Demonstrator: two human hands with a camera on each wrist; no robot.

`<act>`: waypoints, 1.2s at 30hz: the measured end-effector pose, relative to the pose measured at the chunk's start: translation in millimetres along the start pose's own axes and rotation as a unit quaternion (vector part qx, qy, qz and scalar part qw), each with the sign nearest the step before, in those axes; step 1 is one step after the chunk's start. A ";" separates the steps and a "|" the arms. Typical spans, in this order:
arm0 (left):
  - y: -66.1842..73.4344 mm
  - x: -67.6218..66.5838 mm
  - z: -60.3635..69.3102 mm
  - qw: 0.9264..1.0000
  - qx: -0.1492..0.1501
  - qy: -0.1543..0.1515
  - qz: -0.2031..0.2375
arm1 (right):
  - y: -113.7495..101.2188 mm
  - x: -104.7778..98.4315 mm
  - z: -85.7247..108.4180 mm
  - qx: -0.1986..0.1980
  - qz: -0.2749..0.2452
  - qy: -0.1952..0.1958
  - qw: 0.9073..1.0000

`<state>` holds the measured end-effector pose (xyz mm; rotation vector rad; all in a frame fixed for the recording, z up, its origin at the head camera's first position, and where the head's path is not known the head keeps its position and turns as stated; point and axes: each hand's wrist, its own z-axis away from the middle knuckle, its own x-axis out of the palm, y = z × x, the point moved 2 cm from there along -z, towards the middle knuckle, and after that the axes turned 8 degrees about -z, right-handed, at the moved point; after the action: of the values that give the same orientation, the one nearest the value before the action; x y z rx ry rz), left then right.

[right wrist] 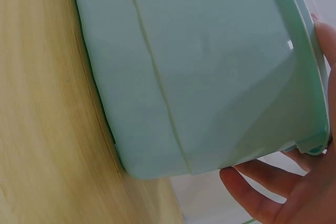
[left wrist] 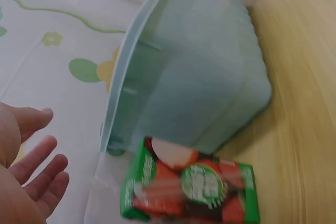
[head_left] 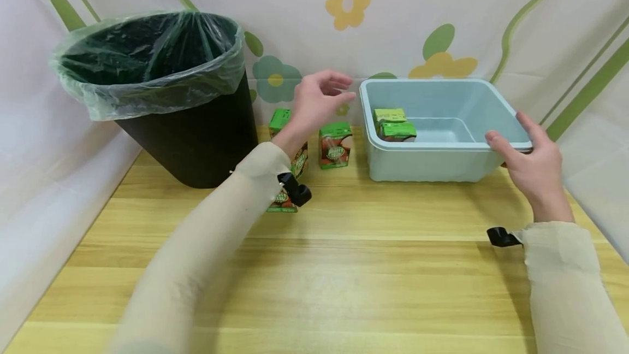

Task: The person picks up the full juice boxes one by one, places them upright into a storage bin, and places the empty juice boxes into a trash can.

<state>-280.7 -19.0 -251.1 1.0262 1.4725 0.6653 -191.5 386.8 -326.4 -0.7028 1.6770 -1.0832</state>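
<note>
My left hand [head_left: 319, 100] is in the air between the bin and the tub, fingers loosely bent and holding nothing. Below it and to the right stands a red-and-green juice box [head_left: 336, 146], which fills the bottom of the left wrist view. More juice boxes [head_left: 301, 161] stand behind my left wrist, partly hidden by it. At the right end of the light blue plastic tub [head_left: 422, 164], my right hand [head_left: 535, 163] grips the rim, thumb on the front edge and fingers around the outer side. Inside the tub, on its left, lie two green-topped boxes [head_left: 398, 131].
A black trash bin [head_left: 191, 141] with a clear plastic liner [head_left: 162, 100] stands at the left. The wooden table [head_left: 344, 277] stretches out in front of the tub. Behind everything hangs a white curtain [head_left: 304, 10] with flowers and leaves.
</note>
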 end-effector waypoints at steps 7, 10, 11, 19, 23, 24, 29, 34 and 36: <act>-18.1 -10.3 3.3 0.999 -0.011 -0.036 -0.021 | 1.1 0.8 -0.5 0.002 -0.003 0.001 1.000; -23.6 -13.5 4.6 0.998 -0.016 -0.064 -0.023 | 3.5 0.0 -1.5 0.002 -0.006 0.000 1.000; -25.4 -14.5 5.3 0.997 -0.017 -0.074 -0.026 | 4.1 -0.3 -1.8 0.001 -0.006 0.000 1.000; -38.8 -20.6 8.5 0.989 -0.012 -0.123 -0.082 | 3.3 -0.5 -1.8 0.001 -0.008 0.002 1.000; -45.5 -22.2 8.6 0.988 -0.014 -0.130 -0.086 | 1.0 0.2 -0.7 0.000 -0.004 0.001 1.000; -47.0 -22.4 8.6 0.988 -0.014 -0.132 -0.083 | 0.3 0.5 -0.4 -0.001 -0.002 0.001 1.000; -52.2 -21.4 8.0 0.985 -0.006 -0.148 -0.088 | -2.0 1.6 1.2 -0.001 0.004 -0.001 1.000; -53.0 -18.4 7.6 0.980 0.006 -0.167 -0.108 | -2.5 1.7 1.4 0.000 0.000 -0.002 1.000; -52.1 -17.3 7.6 0.979 0.007 -0.171 -0.113 | -1.4 1.1 1.2 0.000 -0.003 -0.002 1.000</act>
<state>-285.8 -59.0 -289.1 0.9153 1.2660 0.2972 -190.8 384.9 -325.8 -0.7103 1.6731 -1.0842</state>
